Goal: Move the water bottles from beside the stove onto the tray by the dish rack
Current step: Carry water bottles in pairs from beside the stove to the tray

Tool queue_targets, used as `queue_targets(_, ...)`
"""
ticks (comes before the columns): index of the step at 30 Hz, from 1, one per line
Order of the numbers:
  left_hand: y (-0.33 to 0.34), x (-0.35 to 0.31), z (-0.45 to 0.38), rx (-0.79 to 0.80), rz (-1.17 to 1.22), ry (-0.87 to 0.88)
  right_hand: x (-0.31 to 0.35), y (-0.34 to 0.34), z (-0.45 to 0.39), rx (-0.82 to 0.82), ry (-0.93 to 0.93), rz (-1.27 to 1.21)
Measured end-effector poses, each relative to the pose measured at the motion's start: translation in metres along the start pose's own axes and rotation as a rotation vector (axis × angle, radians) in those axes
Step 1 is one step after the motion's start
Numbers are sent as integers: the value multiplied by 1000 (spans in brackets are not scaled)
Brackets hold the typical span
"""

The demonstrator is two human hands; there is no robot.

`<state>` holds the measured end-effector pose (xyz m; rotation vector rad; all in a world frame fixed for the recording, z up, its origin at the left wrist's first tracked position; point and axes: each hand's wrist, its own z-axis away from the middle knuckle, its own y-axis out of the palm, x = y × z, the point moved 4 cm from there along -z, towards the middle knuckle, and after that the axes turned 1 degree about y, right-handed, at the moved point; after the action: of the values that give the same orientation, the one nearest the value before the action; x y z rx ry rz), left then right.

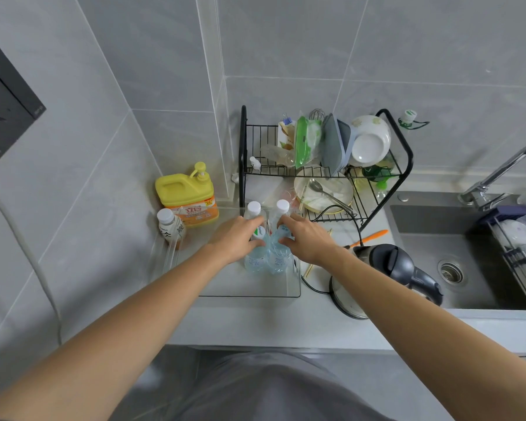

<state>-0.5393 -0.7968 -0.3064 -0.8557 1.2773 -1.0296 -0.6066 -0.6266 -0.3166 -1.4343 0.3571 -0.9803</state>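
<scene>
left of the black wire dish rack (325, 165), inside the clear plastic tray (249, 287), my left hand (236, 240) grasps one white-capped clear water bottle (253, 238); my right hand (305, 240) grasps its twin (281, 235). my fingers hide both labels.

My two clear water bottles (266, 256), white-capped and blue-tinted, stand upright and touching inside the clear tray (249, 291) on the worktop, just in front of the black dish rack (325, 165).
</scene>
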Motion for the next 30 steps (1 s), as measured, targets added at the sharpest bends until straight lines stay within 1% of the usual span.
queue_targets(3,-6,-1,6,-18,-9,-39,1,-3,5,3,25,-1)
queue_targets(5,-15,-2,14,-65,-44,-63,3,-8,10,-25,44,8)
queue_targets(7,-29,-6,24,-161,-86,-79,6,-17,15,-87,64,0)
queue_targets(10,-48,-16,34,-346,-117,-55,10,-33,25,-175,54,-31)
queue_targets(12,-55,-25,36,-401,-136,-50,11,-43,32,-241,54,-25)
queue_targets(16,-57,-45,27,-421,-172,-22,9,-65,53,-369,44,7)
queue_targets(20,-59,-71,19,-419,-168,35,0,-84,78,-462,112,26)
queue_targets(25,-62,-116,5,-360,-159,217,-14,-104,129,-563,301,0)
queue_targets(30,-60,-188,-3,-324,-99,430,-33,-117,209,-651,500,22)
